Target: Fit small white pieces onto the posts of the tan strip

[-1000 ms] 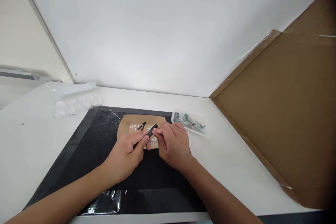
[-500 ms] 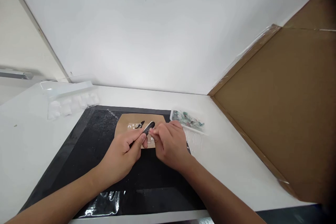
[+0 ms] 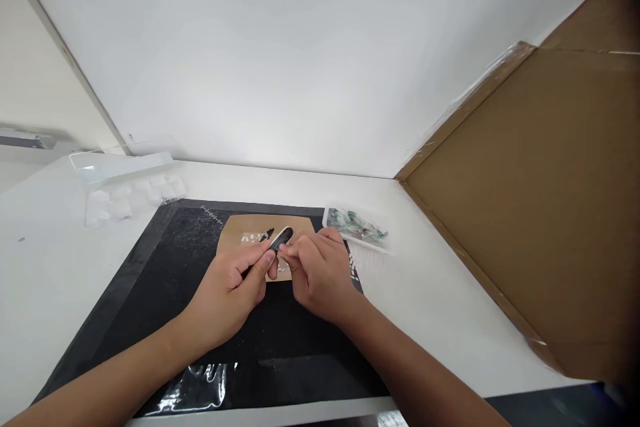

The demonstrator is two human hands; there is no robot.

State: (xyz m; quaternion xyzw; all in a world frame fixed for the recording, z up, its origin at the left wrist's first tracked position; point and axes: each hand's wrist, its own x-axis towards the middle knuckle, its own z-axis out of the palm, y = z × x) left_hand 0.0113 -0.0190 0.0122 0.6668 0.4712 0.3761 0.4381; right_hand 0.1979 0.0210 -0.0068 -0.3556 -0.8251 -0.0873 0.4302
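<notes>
My left hand [image 3: 233, 287] is closed around a black nail file [image 3: 283, 236], its rounded, pale-edged end pointing up and to the right. Against the face of the file, my right hand [image 3: 323, 273] pinches its thumb and fingertips together. Whatever lies in that pinch is too small to make out. Both hands are over a brown sheet [image 3: 293, 221] lying on a black mat [image 3: 165, 280]. Small white pieces [image 3: 247, 237] and a small black item [image 3: 269, 233] rest on the sheet just beyond the file. My hands hide the near part of the sheet.
A clear tray [image 3: 330, 215] of green and white bits in small packets stands beyond my right hand. At the back left sits a clear lidded case [image 3: 93, 177] with white-filled compartments. A brown cardboard panel [image 3: 510, 213] borders the right side; a white wall [image 3: 275, 80] rises behind.
The view has shifted slightly. Both hands keep the same grips, with the file and the pinched right fingertips still together; only small movement shows.
</notes>
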